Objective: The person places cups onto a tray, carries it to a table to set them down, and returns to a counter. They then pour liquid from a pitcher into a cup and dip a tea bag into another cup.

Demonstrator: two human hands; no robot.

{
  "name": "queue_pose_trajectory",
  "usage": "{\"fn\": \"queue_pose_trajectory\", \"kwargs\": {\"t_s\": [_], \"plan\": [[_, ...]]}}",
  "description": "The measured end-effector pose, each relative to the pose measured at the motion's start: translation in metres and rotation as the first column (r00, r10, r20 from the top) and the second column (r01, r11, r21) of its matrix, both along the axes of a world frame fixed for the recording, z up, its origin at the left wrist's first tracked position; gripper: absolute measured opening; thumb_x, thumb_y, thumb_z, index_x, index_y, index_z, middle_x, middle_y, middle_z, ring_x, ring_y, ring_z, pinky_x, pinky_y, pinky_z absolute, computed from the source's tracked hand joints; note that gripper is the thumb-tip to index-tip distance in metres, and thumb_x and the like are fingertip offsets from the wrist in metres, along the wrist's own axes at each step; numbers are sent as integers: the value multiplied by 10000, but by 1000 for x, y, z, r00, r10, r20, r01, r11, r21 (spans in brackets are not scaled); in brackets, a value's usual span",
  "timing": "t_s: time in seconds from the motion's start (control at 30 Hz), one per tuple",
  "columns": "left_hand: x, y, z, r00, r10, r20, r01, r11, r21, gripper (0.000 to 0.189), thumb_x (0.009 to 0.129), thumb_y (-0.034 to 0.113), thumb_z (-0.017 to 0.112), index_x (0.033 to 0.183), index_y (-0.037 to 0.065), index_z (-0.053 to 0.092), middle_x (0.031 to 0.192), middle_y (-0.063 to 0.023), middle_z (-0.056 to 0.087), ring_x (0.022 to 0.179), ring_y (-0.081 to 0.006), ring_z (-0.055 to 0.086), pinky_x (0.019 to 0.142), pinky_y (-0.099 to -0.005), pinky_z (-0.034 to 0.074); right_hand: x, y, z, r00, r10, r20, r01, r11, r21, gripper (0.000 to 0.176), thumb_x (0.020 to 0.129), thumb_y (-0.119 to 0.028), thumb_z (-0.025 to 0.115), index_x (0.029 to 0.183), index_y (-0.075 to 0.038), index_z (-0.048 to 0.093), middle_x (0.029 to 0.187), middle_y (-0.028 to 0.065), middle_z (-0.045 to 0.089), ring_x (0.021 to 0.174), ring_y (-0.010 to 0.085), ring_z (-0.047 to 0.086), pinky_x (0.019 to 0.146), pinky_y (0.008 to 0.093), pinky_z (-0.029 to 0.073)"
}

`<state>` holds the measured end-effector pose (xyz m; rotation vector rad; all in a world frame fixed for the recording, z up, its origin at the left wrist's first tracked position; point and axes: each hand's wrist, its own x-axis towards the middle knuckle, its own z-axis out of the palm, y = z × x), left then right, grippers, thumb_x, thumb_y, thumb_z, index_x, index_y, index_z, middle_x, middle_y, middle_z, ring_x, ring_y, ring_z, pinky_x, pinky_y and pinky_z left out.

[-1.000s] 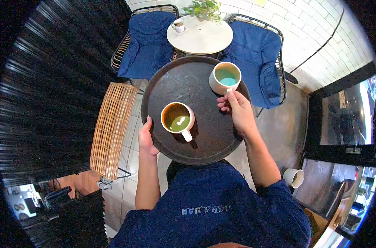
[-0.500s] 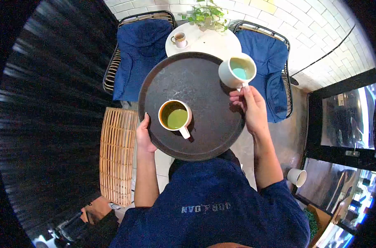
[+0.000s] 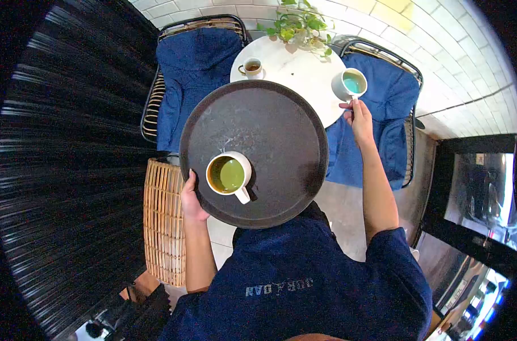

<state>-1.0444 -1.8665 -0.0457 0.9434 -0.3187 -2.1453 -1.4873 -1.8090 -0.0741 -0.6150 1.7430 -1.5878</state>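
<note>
My left hand [image 3: 193, 200] grips the left rim of a round dark serving tray [image 3: 281, 142], thumb on top and the other fingers hidden beneath. On the tray's lower left stands a white mug [image 3: 244, 194] of green drink, its handle pointing toward me. My right hand [image 3: 359, 120] is closed on the handle of a second white mug [image 3: 340, 88] with a pale blue drink inside. That mug is past the tray's right rim and overlaps the right edge of a round white marble table [image 3: 304, 71] in this view.
A small cup [image 3: 252, 69] with brown contents stands at the table's left, and a leafy green plant [image 3: 301, 27] at its back. Chairs with blue covers flank it, one left [image 3: 199, 74] and one right [image 3: 377, 85]. A rattan piece [image 3: 164, 221] is beside my left arm.
My right hand has carried the blue-drink mug forward and right, off from over the tray toward the table. The tray has shifted slightly left and toward me.
</note>
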Motion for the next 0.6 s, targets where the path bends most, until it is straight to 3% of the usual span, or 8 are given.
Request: {"fn": "queue_pose_trajectory", "kwargs": {"t_s": [0.17,0.27,0.5,0.57,0.6], "plan": [[-21,-17,4,994,79,79,-80,997,11,463,961,346,411,1291,23,451,1270,-129,531,1147,-288,527,981,-433,411,-50,-47,-91,998,25,53,-30,995,92,299,994,-303,385,976,-46,537,960,91,650,555,29,415,486,163,341],[-25,-20,-4,991,95,97,-99,994,37,454,962,334,408,1290,22,451,1271,-133,530,1141,-294,530,975,-435,417,-60,-56,-126,998,22,55,-27,996,86,356,986,-328,376,1037,-11,531,989,83,654,582,59,461,508,204,381],[-48,-45,-5,962,113,250,-141,985,98,447,954,322,427,1277,16,462,1245,-145,547,1119,-299,545,963,-431,426,-83,-70,-166,998,-22,58,9,975,223,367,988,-313,363,1059,4,534,993,96,653,585,79,470,529,220,394],[-48,-57,-10,974,94,207,-113,990,84,449,949,324,436,1276,16,463,1238,-147,552,1105,-298,554,957,-428,430,-89,-73,-176,998,-27,64,10,967,255,373,988,-308,359,1047,12,543,985,97,654,589,87,473,542,230,402],[-47,-63,-11,977,79,198,-104,988,117,445,950,320,439,1273,16,467,1235,-144,555,1102,-297,556,953,-428,433,-92,-74,-182,998,-28,55,12,962,274,325,983,-317,375,1041,-40,535,1013,72,654,569,55,448,489,179,350]]}}
